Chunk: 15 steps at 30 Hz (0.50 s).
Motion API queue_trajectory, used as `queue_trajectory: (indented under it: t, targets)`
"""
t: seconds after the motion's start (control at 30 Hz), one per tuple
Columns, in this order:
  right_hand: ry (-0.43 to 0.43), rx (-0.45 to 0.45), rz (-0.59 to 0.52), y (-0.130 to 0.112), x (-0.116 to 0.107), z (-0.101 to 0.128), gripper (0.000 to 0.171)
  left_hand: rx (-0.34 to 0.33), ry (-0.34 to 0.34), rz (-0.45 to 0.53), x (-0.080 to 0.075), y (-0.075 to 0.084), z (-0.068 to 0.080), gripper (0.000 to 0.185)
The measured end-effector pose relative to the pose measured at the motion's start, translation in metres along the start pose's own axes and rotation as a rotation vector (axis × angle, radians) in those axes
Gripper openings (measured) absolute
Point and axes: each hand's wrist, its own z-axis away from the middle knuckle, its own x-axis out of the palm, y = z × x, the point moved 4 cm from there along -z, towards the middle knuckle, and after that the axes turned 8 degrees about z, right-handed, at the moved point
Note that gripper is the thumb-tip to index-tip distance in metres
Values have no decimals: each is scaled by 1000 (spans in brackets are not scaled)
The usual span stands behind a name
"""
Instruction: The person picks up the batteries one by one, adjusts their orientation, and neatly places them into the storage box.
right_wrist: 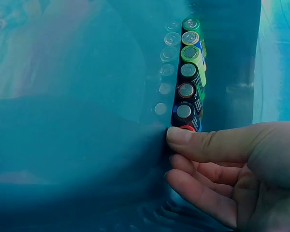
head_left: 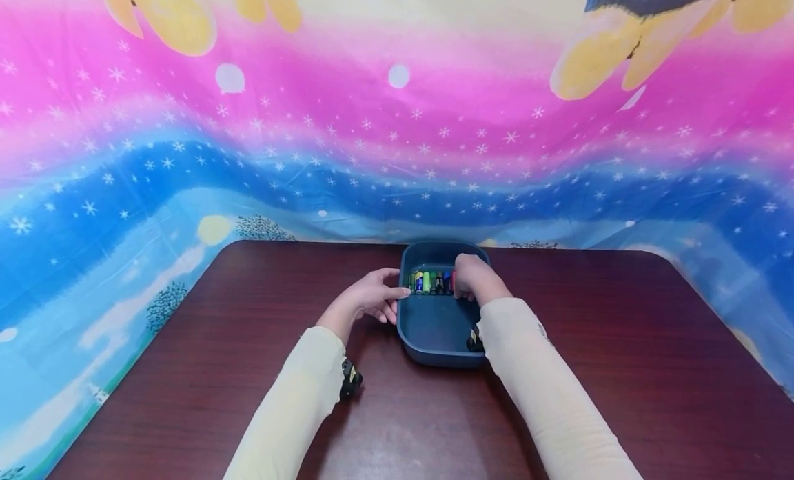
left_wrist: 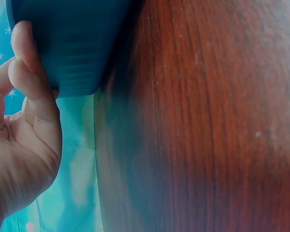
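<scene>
A dark blue-grey plastic bin [head_left: 442,359] stands on the table, with a side-by-side row of batteries [head_left: 426,283] lying across its floor. My left hand [head_left: 373,295] holds the bin's left wall, thumb at the rim and the other fingers along the outside. Inside the bin, my right hand [head_left: 476,278] pinches the red battery [right_wrist: 187,128] at the right end of the row. In the right wrist view the thumb covers most of that battery. Beside it lie a black battery [right_wrist: 183,111], a bright green one [right_wrist: 190,53] and several others, flat ends lined up.
The dark red-brown wooden table [head_left: 260,314] reaches back to a printed cloth [head_left: 347,142] hanging behind and at the sides. A small black wrist camera [head_left: 350,380] sits at the left cuff. Another wrist camera [head_left: 474,338] is at the right cuff, over the bin.
</scene>
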Motion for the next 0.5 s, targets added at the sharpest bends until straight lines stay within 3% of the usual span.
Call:
queue_trajectory:
  t: [0.5]
  targets:
    - [-13, -5, 42, 0, 2, -4, 6, -2, 2, -2, 0, 0, -1, 63]
